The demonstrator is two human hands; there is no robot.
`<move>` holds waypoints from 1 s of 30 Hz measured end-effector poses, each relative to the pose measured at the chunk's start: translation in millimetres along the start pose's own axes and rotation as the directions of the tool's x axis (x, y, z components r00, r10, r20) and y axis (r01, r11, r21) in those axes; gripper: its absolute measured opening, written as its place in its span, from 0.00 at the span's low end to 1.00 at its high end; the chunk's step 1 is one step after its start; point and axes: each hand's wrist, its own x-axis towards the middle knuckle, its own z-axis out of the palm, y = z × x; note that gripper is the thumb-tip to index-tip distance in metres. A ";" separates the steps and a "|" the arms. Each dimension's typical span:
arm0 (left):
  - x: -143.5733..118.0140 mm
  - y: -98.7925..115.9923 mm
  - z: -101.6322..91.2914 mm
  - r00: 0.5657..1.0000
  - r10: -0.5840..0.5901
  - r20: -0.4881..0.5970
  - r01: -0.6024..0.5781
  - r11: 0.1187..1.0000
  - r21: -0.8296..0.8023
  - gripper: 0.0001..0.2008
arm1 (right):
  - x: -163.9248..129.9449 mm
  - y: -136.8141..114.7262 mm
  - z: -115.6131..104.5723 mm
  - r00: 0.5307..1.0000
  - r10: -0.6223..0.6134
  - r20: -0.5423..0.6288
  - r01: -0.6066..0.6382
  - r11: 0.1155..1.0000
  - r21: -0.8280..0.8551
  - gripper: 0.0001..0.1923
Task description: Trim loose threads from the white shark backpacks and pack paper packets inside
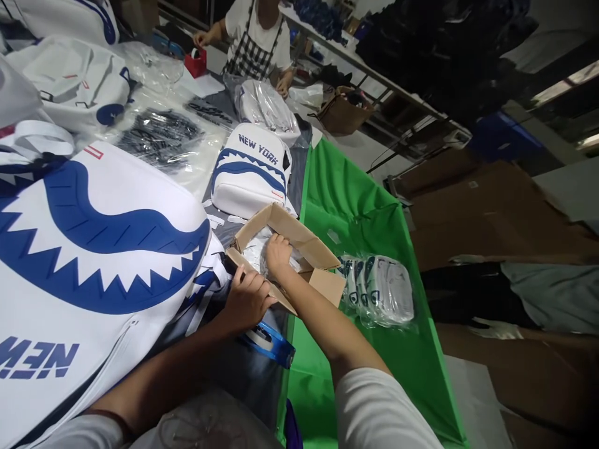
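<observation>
A small open cardboard box (309, 240) lies on the table's edge, with white items inside. My right hand (277, 252) reaches into the box and rests on the white contents; whether it grips one I cannot tell. My left hand (247, 298) grips the box's near flap, steadying it. A blue tape dispenser (271, 342) lies just under my left wrist. A large white bag with a blue shark-mouth print (93, 249) lies at my left.
A smaller white "NEW YORK" bag (250, 171) stands beyond the box. Plastic-wrapped packets (381, 288) lie on a green sheet (355, 206) at right. Across the table, another person (257, 37) works near a red tape dispenser (195, 61). More white bags (70, 81) and plastic sleeves lie at far left.
</observation>
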 end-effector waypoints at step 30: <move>-17.3 -3.4 5.5 0.996 0.026 -0.089 -0.025 1.000 0.016 0.13 | -15.4 24.8 7.1 0.978 -0.173 0.117 0.146 0.966 0.213 0.25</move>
